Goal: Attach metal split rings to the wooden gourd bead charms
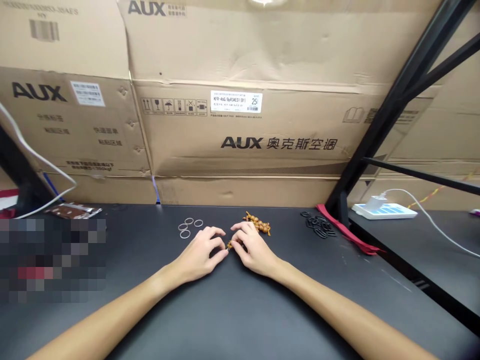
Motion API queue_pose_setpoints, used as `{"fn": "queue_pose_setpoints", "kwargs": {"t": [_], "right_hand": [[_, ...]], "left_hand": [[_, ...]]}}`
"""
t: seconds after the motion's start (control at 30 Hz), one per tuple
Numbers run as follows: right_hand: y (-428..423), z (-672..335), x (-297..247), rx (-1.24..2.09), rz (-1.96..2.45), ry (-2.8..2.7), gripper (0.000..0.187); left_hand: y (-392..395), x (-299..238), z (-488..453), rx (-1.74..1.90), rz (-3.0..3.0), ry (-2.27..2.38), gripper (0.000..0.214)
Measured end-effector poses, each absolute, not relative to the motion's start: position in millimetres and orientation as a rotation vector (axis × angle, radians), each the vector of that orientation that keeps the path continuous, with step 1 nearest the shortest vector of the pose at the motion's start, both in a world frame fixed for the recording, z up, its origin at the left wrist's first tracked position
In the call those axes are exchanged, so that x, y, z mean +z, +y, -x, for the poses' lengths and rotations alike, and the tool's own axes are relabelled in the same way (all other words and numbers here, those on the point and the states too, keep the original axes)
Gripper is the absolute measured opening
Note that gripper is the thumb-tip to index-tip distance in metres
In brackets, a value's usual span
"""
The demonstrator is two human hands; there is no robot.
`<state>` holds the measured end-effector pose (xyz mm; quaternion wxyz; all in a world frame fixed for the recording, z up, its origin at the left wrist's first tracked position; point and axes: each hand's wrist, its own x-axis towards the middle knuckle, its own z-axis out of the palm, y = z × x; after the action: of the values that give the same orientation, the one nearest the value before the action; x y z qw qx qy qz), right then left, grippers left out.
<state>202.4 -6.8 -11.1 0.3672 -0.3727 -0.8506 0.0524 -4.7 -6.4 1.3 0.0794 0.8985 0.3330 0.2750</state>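
Both hands meet low over the dark table. Between their fingertips is a small amber-brown beaded piece [230, 245]; a tiny pale glint shows at its left end. My right hand [255, 248] is closed on this piece with thumb and fingers. My left hand [202, 254] is closed too, thumb near the forefinger at the glint, but what it grips is too small to make out. Just behind my right hand lies a pile of similar brown beaded charms [262, 225], partly covered by it. Several thin silver metal rings [185, 234] lie to the left, beyond my left hand.
Black clip-like pieces [318, 225] lie in a pile at the right, near a red strap [348, 235] and a black metal frame [369, 125]. A white power strip [397, 212] sits beyond. Cardboard boxes [240, 190] wall the back; a brown packet [75, 210] lies back left.
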Motion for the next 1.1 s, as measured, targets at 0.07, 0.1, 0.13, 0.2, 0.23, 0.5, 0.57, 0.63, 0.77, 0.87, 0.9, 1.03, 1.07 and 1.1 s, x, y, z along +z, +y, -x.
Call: {"fn": "queue_pose_setpoints", "kwargs": {"t": [0.07, 0.1, 0.13, 0.2, 0.23, 0.5, 0.57, 0.63, 0.77, 0.87, 0.9, 1.03, 1.07, 1.1], "right_hand": [[-8.3, -201.7, -9.8, 0.157, 0.928, -2.201, 0.010], [-8.8, -201.4, -9.5, 0.162, 0.917, -2.206, 0.010], [-9.1, -201.3, -9.2, 0.163, 0.911, -2.210, 0.010], [-9.2, -201.5, -9.1, 0.162, 0.914, -2.208, 0.009], [-9.0, -201.6, -9.1, 0.163, 0.918, -2.204, 0.010], [-7.1, -201.9, -10.4, 0.146, 0.967, -2.168, 0.013], [-7.2, -201.7, -10.4, 0.145, 0.979, -2.167, 0.011], [-7.6, -201.9, -10.2, 0.158, 0.979, -2.184, 0.007], [-7.8, -203.0, -10.1, 0.168, 0.969, -2.222, 0.007], [-7.4, -203.6, -9.9, 0.181, 0.946, -2.240, 0.007], [-7.6, -203.7, -9.6, 0.191, 0.939, -2.245, 0.008], [-9.5, -203.5, -8.6, 0.234, 0.904, -2.268, 0.008], [-9.7, -203.4, -8.8, 0.237, 0.900, -2.272, 0.008], [-9.7, -203.4, -9.2, 0.233, 0.907, -2.271, 0.008]], "left_hand": [[-6.6, 0.8, 4.3, 0.831, -2.691, 1.000, 0.015], [-6.4, 0.5, 4.2, 0.834, -2.698, 0.995, 0.016], [-6.2, 0.2, 4.2, 0.834, -2.705, 0.988, 0.017], [-5.4, -0.2, 4.4, 0.831, -2.714, 0.970, 0.017], [-5.0, -0.4, 4.6, 0.826, -2.713, 0.965, 0.017], [-3.4, -2.4, 6.3, 0.793, -2.695, 0.939, 0.014], [-3.0, -3.1, 6.4, 0.801, -2.695, 0.935, 0.016], [-2.5, -3.6, 6.3, 0.807, -2.697, 0.936, 0.017], [-2.1, -4.3, 6.3, 0.816, -2.707, 0.936, 0.017], [-2.1, -4.5, 6.1, 0.812, -2.710, 0.955, 0.017], [-2.0, -4.6, 6.0, 0.808, -2.711, 0.964, 0.017], [-1.6, -4.6, 5.5, 0.803, -2.719, 0.975, 0.016], [-1.4, -4.6, 5.6, 0.804, -2.721, 0.975, 0.016], [-1.3, -4.7, 5.6, 0.805, -2.724, 0.971, 0.016]]}}
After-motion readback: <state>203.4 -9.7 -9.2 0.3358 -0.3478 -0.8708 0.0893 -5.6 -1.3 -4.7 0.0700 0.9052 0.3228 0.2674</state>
